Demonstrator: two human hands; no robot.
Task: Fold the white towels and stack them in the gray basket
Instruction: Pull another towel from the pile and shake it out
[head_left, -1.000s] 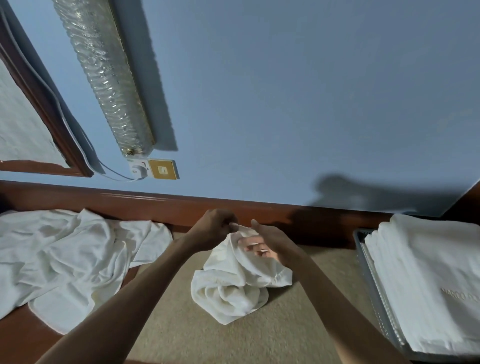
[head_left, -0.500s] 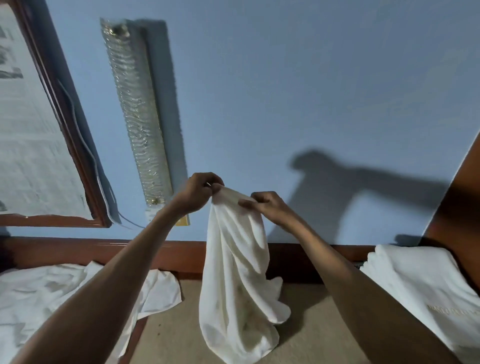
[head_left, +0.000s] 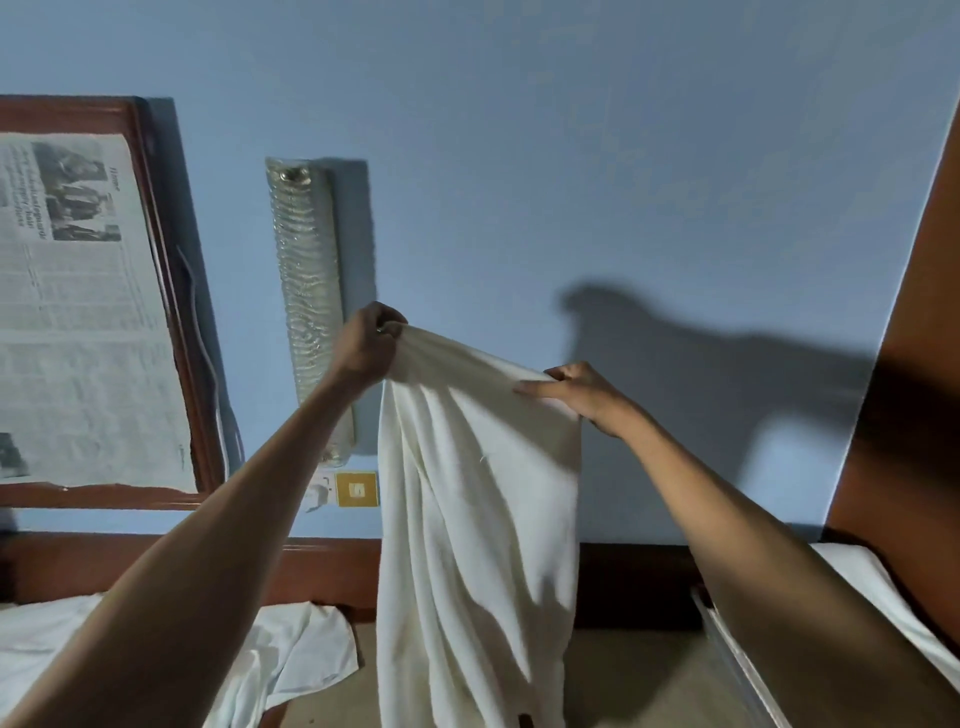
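A white towel (head_left: 478, 519) hangs in front of the blue wall, held up by its top edge. My left hand (head_left: 366, 345) pinches one upper corner of it. My right hand (head_left: 576, 389) grips the top edge further right, with fingers laid over the cloth. The towel's lower end drops out of the frame's bottom. At the lower right, folded white towels (head_left: 862, 577) lie in the gray basket (head_left: 727, 649), partly hidden by my right forearm. More loose white towels (head_left: 291, 654) lie crumpled at the lower left.
A wooden ledge (head_left: 322, 571) runs along the wall behind the beige surface (head_left: 639, 686). On the wall are a long glass lamp (head_left: 309, 291), a yellow switch plate (head_left: 357, 489) and a framed newspaper (head_left: 78, 312). A brown wooden panel (head_left: 909, 364) stands at the right.
The towel was bunched on the surface; both hands have lifted it high and moved apart along its top edge, so it hangs spread. The view has tilted upward.
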